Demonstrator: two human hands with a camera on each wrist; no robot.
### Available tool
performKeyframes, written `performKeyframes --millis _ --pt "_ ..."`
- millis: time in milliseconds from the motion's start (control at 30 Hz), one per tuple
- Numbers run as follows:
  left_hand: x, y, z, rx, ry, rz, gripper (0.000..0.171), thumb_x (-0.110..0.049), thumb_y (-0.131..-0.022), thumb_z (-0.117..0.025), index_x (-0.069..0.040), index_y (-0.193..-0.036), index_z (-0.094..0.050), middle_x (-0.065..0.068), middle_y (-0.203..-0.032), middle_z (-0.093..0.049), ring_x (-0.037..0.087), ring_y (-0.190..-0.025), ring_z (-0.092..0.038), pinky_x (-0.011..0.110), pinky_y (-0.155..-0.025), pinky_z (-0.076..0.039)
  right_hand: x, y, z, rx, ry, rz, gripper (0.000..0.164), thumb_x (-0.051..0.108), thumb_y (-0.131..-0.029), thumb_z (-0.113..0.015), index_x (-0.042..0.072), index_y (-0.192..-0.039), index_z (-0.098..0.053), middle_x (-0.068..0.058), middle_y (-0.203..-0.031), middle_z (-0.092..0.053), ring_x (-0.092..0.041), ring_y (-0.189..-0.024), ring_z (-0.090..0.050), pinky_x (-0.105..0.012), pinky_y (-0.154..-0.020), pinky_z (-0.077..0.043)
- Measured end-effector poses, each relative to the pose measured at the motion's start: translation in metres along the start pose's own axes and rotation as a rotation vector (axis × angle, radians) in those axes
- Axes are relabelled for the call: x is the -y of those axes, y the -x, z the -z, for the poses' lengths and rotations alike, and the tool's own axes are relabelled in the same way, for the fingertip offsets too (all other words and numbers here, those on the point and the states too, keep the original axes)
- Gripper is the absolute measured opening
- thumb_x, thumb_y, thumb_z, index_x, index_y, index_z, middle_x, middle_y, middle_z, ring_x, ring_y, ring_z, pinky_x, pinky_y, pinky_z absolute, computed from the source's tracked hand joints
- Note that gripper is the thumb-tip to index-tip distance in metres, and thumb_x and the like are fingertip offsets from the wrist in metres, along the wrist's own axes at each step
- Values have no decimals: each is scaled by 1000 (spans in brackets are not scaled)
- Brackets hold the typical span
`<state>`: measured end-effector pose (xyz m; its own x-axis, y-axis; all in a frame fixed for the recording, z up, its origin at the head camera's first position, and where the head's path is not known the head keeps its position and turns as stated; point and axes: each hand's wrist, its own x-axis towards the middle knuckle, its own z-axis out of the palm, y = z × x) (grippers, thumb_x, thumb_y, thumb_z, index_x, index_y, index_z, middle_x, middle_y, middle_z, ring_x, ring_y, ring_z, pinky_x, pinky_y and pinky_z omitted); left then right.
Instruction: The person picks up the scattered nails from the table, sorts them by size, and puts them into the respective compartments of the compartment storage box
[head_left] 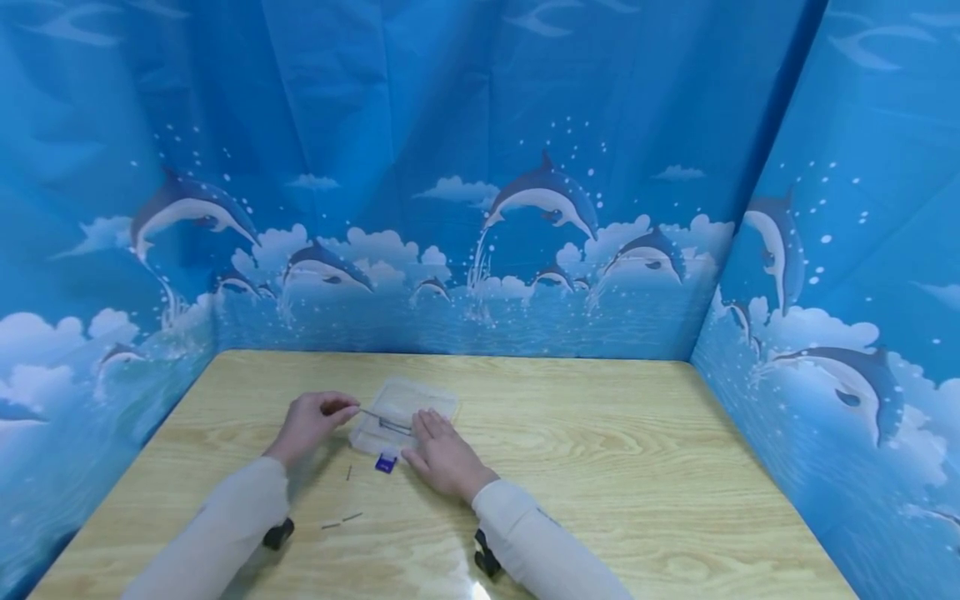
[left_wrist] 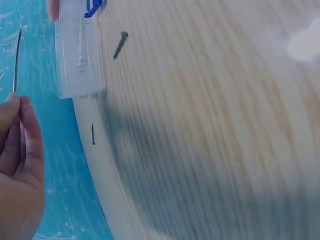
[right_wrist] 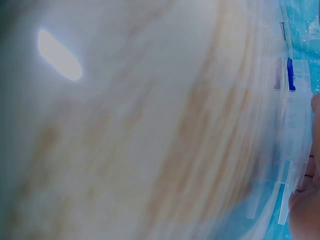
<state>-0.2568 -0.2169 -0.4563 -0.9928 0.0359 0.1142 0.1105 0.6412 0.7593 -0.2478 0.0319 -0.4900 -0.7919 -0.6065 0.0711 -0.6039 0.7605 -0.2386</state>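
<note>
Head view: left hand (head_left: 313, 425) pinches one thin rod (head_left: 372, 413) at left of one clear box (head_left: 405, 393), desk's (head_left: 637, 467) left half (rod probably light, stiff, slippery; hold near end). Right hand (head_left: 444, 457), fingers straight, rests on box's right. Three loose screws (head_left: 331, 526) nearer. Left wrist view: two screws, one blue clasp (left_wrist: 93, 7). Right wrist view: right hand cropped.

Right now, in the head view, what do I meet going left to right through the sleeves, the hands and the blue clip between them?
Left sleeve → left hand → blue clip → right hand → right sleeve.
</note>
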Motion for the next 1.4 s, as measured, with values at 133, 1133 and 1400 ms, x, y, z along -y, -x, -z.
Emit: performKeyframes --millis 133,1133,1400 --pt "-3 -4 -5 -28 -13 -18 19 -18 -91 -66 -6 -105 -70 12 -101 -71 24 -91 -65 38 -78 -55 1 0 1 3 -6 -2 63 45 -104 -30 1 -149 -25 -15 -156 -25 -27 -145 -19 -37 -118 -16" --pt "-6 -19 -35 -42 -133 0 9 -9 -87 -70 -6 -95 -74 9 -93 -72 23 -87 -67 40 -78 -55 -1 -1 3 -6 7 11 62 44 -104 -30 1 -149 -26 -16 -155 -26 -28 -145 -20 -37 -118 -17" --pt "-4 -15 -35 -31 -132 -3 10 -11 -88 -70 -6 -95 -74 9 -93 -73 23 -87 -67 41 -78 -55 -1 -1 -1 -12 29 16 62 43 -104 -32 0 -148 -28 -17 -155 -27 -28 -144 -22 -37 -118 -18"
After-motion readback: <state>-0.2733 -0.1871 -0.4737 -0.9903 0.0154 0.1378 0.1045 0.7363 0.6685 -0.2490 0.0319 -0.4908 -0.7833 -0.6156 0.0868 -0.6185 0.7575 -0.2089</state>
